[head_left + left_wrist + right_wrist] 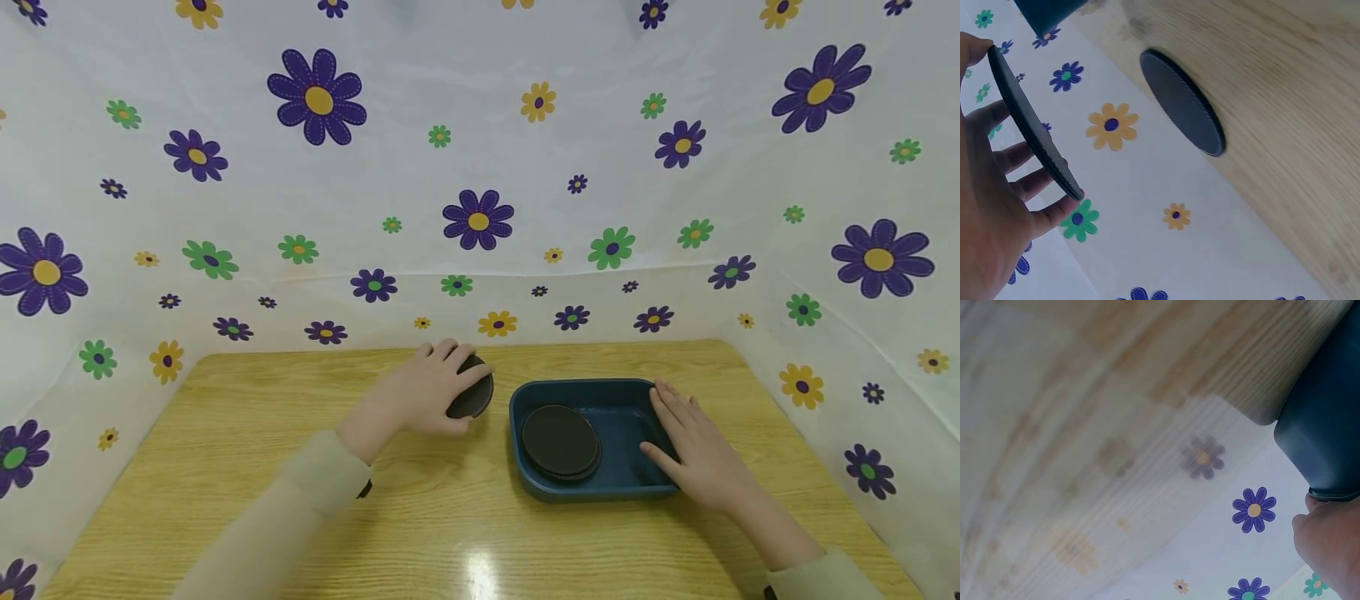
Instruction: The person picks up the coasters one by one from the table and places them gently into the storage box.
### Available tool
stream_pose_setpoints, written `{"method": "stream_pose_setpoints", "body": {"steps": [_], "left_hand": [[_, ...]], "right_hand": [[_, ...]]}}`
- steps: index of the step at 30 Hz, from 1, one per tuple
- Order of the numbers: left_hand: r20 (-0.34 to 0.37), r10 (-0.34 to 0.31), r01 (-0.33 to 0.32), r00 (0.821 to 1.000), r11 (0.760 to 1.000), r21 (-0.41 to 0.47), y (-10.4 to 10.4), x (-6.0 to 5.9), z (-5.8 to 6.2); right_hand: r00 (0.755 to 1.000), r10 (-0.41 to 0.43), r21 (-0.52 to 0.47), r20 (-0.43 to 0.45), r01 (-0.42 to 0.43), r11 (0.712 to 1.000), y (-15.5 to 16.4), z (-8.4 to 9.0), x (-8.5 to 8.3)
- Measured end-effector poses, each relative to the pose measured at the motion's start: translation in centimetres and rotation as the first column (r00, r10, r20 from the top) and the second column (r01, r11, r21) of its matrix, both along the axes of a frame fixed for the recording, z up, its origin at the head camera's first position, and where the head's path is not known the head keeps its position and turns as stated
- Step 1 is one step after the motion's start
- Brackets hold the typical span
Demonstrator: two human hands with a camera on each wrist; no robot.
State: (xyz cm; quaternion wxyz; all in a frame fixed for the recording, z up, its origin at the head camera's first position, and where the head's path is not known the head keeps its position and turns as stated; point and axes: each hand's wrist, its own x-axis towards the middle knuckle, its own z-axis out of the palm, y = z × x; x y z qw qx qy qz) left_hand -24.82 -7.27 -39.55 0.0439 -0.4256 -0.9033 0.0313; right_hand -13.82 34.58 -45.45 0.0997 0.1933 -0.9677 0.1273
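Observation:
My left hand (431, 392) holds a round black coaster (474, 398) by its edge, thumb on one side and fingers on the other. The left wrist view shows this tilted coaster (1034, 125) raised above the table, its rim stitched. A second black coaster (1182, 103) lies flat near the table's back edge, hidden behind the hand in the head view. My right hand (705, 458) rests on the right end of a dark blue oval tray (600, 493), fingers straight along the rim and thumb over the inside. Stacked black coasters (561, 440) lie in the tray's left half.
The tray stands on a glossy wooden table (247, 433) that mirrors the light. A white cloth with printed flowers (405, 100) hangs behind the table and along both sides.

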Motion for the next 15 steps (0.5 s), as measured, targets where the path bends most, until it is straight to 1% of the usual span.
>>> {"method": "stream_pose_setpoints", "body": {"steps": [6, 10, 12, 15], "left_hand": [[-0.002, -0.042, 0.042, 0.999, 0.999, 0.012, 2.5, 0.0, 0.2], [-0.014, -0.068, 0.067, 0.998, 0.998, -0.010, 4.3, 0.2, 0.4], [-0.027, -0.081, 0.080, 0.996, 0.997, -0.024, 5.2, 0.4, 0.3], [-0.027, -0.095, 0.094, 0.995, 0.995, -0.034, 6.3, 0.7, 0.2]], "right_hand": [[1.000, -0.005, 0.001, 0.014, 0.005, 1.000, 0.0, 0.2, 0.0], [1.000, -0.008, 0.001, 0.020, 0.008, 1.000, -0.1, 0.3, 0.0], [1.000, -0.007, 0.003, 0.019, 0.007, 1.000, -0.1, 0.3, 0.0], [1.000, -0.007, 0.006, 0.016, 0.006, 1.000, -0.1, 0.2, 0.0]]}}
